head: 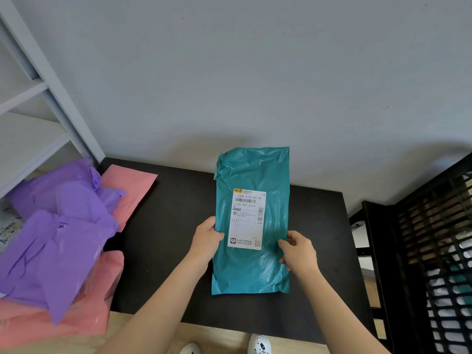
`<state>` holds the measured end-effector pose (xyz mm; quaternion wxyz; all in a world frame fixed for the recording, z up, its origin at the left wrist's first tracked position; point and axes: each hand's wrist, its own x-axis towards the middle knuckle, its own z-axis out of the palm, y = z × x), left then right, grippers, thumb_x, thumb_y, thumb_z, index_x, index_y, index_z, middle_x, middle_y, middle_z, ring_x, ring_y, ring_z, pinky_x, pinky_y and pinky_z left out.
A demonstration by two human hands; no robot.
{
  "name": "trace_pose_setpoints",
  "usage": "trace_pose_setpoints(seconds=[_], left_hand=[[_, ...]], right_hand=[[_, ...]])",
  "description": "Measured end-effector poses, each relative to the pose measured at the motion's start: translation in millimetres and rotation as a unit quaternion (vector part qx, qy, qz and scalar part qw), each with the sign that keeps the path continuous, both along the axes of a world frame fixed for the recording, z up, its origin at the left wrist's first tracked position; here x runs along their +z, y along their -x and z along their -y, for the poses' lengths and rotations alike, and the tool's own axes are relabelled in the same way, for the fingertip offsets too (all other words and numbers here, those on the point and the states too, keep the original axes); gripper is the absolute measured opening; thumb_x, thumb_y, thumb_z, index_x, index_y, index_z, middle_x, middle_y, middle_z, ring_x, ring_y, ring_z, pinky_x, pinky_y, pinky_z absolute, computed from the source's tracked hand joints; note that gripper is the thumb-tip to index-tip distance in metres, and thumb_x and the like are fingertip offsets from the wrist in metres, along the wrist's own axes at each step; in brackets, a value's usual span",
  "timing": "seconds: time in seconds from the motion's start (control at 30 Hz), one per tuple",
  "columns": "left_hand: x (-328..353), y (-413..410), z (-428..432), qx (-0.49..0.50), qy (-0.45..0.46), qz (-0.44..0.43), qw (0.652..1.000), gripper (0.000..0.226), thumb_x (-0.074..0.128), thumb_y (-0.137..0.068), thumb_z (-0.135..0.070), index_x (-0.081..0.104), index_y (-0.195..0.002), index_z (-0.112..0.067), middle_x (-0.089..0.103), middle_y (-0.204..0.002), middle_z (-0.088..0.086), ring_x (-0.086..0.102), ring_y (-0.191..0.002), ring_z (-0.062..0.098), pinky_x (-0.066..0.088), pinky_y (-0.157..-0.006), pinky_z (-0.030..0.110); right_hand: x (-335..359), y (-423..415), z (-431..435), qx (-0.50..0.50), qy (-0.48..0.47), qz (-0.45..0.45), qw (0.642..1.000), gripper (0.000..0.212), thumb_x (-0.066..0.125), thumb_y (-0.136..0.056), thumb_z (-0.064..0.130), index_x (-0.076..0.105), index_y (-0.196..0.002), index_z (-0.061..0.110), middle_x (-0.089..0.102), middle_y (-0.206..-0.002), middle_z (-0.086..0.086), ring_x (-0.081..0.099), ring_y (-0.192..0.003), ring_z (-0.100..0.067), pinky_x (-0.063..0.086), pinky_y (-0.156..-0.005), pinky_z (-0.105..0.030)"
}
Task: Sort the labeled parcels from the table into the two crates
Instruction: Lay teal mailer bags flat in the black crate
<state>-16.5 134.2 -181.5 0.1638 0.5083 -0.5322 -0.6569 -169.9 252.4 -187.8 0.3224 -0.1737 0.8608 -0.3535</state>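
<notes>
A teal parcel [251,267] with a white shipping label [247,219] is held upright above the black table [168,226], label facing me. My left hand [205,238] grips its left edge, thumb on the front. My right hand [298,250] grips its right edge at about the same height. A black slatted crate [419,251] stands at the right, with white and teal parcels showing through its slats.
A heap of purple parcels [58,238] lies on pink parcels [127,190] at the table's left end. A white shelving unit [35,103] rises behind the heap. A grey wall backs the table. My shoes [259,344] show on the wooden floor below.
</notes>
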Motion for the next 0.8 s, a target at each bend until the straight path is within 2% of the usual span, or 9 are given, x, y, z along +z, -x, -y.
trace_pose_setpoints(seconds=[0.1,0.27,0.4,0.57,0.8], left_hand=[[1.0,0.8,0.1,-0.002,-0.006,-0.002,1.0,0.036,0.042,-0.092,0.009,0.062,-0.092,-0.021,0.067,-0.098,0.002,0.063,-0.092,0.017,0.052,-0.077,0.029],[3.0,1.9,0.0,-0.006,-0.005,-0.005,1.0,0.037,0.041,-0.091,0.011,0.062,-0.09,-0.02,0.067,-0.095,0.002,0.062,-0.087,0.015,0.052,-0.071,0.026],[3.7,3.6,-0.3,-0.009,-0.007,-0.005,1.0,0.038,0.042,-0.091,0.011,0.062,-0.089,-0.022,0.067,-0.094,0.0,0.063,-0.088,0.016,0.052,-0.082,0.033],[4.8,3.7,-0.2,-0.011,-0.005,-0.001,1.0,0.037,0.043,-0.091,0.01,0.062,-0.09,-0.023,0.068,-0.097,0.002,0.063,-0.092,0.019,0.052,-0.086,0.037],[5.4,3.9,-0.1,-0.015,-0.005,0.003,1.0,0.037,0.042,-0.091,0.01,0.062,-0.089,-0.021,0.068,-0.095,0.002,0.063,-0.09,0.018,0.052,-0.086,0.036]], right_hand=[[1.3,0.3,-0.6,-0.005,0.004,0.003,1.0,0.018,0.05,-0.095,0.012,0.059,-0.11,0.018,0.063,-0.092,0.003,0.056,-0.055,-0.012,0.043,-0.05,-0.02],[2.5,0.8,-0.8,-0.008,0.007,0.003,1.0,0.019,0.049,-0.096,0.012,0.058,-0.111,0.018,0.063,-0.092,0.004,0.055,-0.056,-0.011,0.041,-0.048,-0.018],[3.7,1.6,-1.6,-0.009,0.01,0.003,1.0,0.019,0.048,-0.096,0.011,0.058,-0.11,0.018,0.062,-0.089,0.006,0.054,-0.056,-0.011,0.041,-0.048,-0.018],[5.4,1.4,-1.6,-0.01,0.014,-0.001,1.0,0.02,0.048,-0.096,0.011,0.058,-0.113,0.017,0.063,-0.095,0.003,0.054,-0.056,-0.011,0.041,-0.049,-0.019],[5.1,1.5,-2.0,-0.011,0.015,-0.003,1.0,0.014,0.048,-0.096,0.011,0.054,-0.103,0.022,0.061,-0.088,0.006,0.054,-0.055,-0.011,0.042,-0.05,-0.02]])
